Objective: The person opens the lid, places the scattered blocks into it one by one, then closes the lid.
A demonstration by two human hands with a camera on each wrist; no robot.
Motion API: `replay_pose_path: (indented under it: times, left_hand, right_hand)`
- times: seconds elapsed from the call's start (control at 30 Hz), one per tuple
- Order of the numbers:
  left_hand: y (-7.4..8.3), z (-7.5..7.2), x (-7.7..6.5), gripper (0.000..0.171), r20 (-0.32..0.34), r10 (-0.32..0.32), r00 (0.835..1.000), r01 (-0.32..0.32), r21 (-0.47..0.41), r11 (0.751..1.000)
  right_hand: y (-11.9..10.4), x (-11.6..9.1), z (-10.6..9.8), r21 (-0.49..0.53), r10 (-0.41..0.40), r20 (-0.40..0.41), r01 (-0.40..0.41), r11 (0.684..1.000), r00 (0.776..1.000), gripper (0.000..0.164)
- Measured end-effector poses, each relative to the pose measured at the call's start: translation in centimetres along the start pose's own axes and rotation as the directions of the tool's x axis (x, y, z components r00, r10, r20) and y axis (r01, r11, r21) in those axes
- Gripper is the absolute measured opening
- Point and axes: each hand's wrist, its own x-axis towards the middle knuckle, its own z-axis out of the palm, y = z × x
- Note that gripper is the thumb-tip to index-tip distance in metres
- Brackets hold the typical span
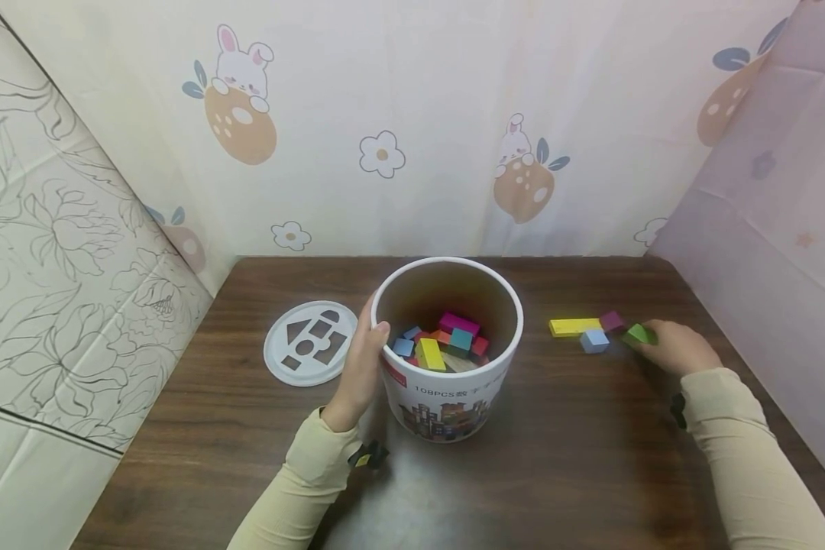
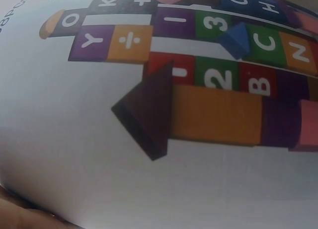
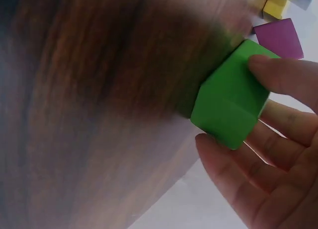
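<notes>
Tabletop (image 1: pixel 577 443): green block (image 3: pixel 231 97) in right hand (image 1: pixel 682 347)

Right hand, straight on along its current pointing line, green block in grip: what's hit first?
Probably the purple block, just beyond the green block that the right hand pinches; exact gap unclear.

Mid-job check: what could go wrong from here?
The right hand holds the green block by the fingertips, so it could slip.

That hand is close to the purple block, with the light blue block and yellow block just beyond; a careless move might scatter them.

The left hand holds the bucket at one side of its rim; a hard pull there could tip it.
</notes>
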Motion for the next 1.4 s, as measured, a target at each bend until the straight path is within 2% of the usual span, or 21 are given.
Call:
replay_pose_path:
  times: [0.3,0.57,0.67,0.77,0.9,1.07,1.4]
  left_hand:
    - [0.1,0.0,0.0,0.060,0.008,-0.002,1.000,0.002,0.004,1.000]
    - [0.1,0.0,0.0,0.060,0.013,-0.001,1.000,0.001,0.005,1.000]
    - [0.1,-0.1,0.0,0.060,0.014,-0.004,1.000,0.004,0.004,1.000]
    - [0.0,-0.1,0.0,0.060,0.011,-0.013,1.000,0.013,0.008,1.000]
    - [0.1,0.0,0.0,0.060,0.010,-0.009,1.000,0.008,0.012,1.000]
    - [0.2,0.0,0.0,0.060,0.011,-0.003,1.000,0.002,0.013,1.000]
    - [0.2,0.0,-0.1,0.060,0.001,-0.020,1.000,0.020,0.013,1.000]
  right_hand:
    - [0.6,-0.2,-0.5,0.033,-0.010,0.010,0.010,0.999,1.000,0.051]
    - [-1.2,-0.2,-2.7,0.082,-0.067,-0.093,0.075,0.994,0.993,0.043]
    - [-2.5,-0.3,-3.5,0.097,-0.091,-0.149,0.106,0.990,0.985,0.042]
    - [-4.0,-0.4,-4.3,0.081,-0.135,-0.241,0.158,0.984,0.961,0.040]
    - [-6.3,-0.6,-5.6,0.076,-0.181,-0.317,0.215,0.974,0.931,0.039]
    - [-9.5,-1.2,-7.3,0.100,-0.204,-0.338,0.250,0.963,0.919,0.037]
    - [-16.4,-2.5,-10.2,0.094,-0.351,-0.371,0.411,0.907,0.860,0.037]
